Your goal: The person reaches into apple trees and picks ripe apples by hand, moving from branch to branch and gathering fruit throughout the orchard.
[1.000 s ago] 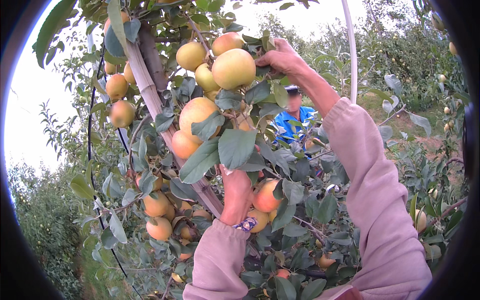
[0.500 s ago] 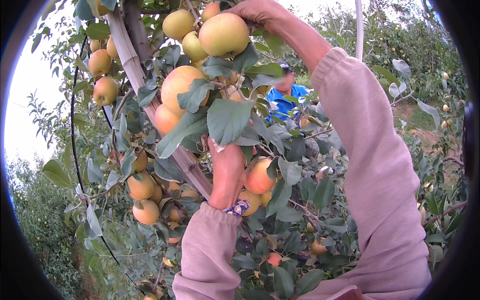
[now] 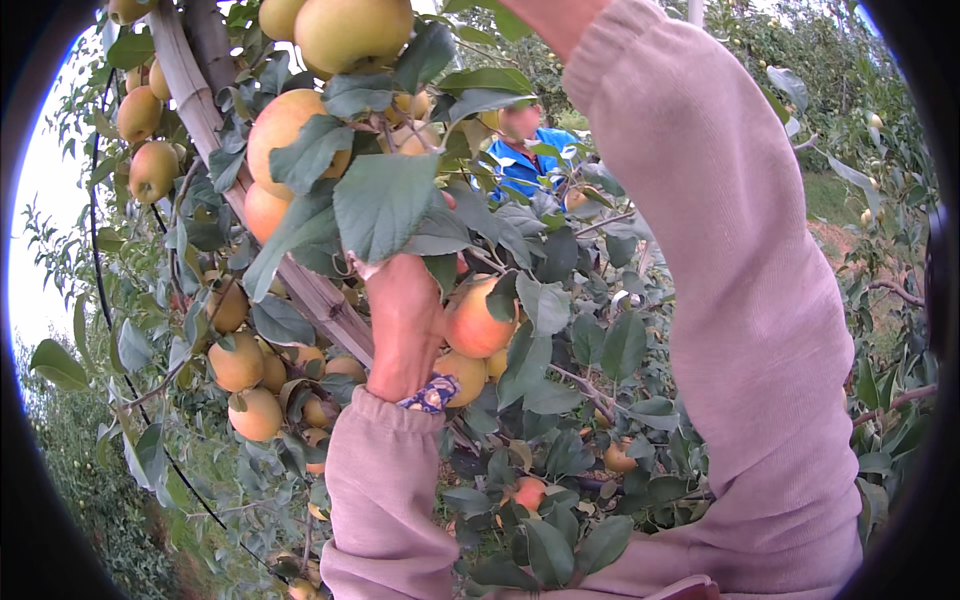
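My left hand [image 3: 402,315] reaches up into the apple branch, its fingers hidden behind broad green leaves [image 3: 385,205]. Right beside its wrist hang a red-orange apple [image 3: 478,320] and a yellow one [image 3: 462,376]. Above it is a cluster with a large yellow-orange apple [image 3: 280,135] and a big yellow-green apple [image 3: 355,32] near the top edge. My right arm [image 3: 740,260], in a pinkish sleeve, stretches up past this cluster. Only its bare wrist shows; the hand itself is cut off by the upper edge.
A slanting wooden pole [image 3: 325,308] runs behind the fruit. At the left, a black line [image 3: 97,220] hangs beside more apples [image 3: 237,362]. A person in a blue jacket [image 3: 520,172] stands beyond the branches. Twigs [image 3: 590,395] and leaves fill the lower middle.
The view has shifted, so the tree and my left hand appear further left. The right hand, earlier at the top behind the big yellow-green apple, has passed out of the picture.
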`<state>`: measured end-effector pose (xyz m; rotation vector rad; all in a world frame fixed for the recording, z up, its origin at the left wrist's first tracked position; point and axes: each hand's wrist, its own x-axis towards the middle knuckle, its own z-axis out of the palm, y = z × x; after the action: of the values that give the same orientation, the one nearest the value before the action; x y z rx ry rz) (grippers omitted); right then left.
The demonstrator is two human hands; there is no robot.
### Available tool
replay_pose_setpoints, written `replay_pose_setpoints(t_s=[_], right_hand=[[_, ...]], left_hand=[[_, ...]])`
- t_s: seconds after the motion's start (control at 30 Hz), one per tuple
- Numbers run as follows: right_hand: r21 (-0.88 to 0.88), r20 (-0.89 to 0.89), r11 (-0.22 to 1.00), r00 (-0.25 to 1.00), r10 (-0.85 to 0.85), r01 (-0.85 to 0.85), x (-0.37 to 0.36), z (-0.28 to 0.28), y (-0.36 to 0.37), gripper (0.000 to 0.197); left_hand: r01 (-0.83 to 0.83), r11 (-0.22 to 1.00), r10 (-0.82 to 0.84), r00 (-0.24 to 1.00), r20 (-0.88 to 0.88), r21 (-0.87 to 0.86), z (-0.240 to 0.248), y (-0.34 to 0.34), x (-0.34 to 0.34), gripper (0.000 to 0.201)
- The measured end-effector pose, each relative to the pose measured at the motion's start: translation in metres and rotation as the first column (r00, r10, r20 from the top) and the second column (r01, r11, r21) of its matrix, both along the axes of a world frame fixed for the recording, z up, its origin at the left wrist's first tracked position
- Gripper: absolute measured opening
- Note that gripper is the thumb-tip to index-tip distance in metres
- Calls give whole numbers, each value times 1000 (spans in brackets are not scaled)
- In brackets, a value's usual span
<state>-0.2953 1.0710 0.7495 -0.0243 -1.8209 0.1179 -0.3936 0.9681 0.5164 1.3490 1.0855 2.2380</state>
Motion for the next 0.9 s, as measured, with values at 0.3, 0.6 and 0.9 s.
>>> replay_pose_setpoints(t_s=[0.3,0.6,0.9], right_hand=[[-248,-49,863,895,442,-440,-31,-2,71,50],[-419,-116,736,835,537,-532,-28,-20,90,46],[-333,-80,763,823,562,-554,-11,-49,83,42]], left_hand=[[139,990,-138,990,-30,29,-8,19,-1,16],[187,981,-188,982,13,49,-10,19,-5,16],[139,990,-138,990,-30,23,-8,16,-5,14]])
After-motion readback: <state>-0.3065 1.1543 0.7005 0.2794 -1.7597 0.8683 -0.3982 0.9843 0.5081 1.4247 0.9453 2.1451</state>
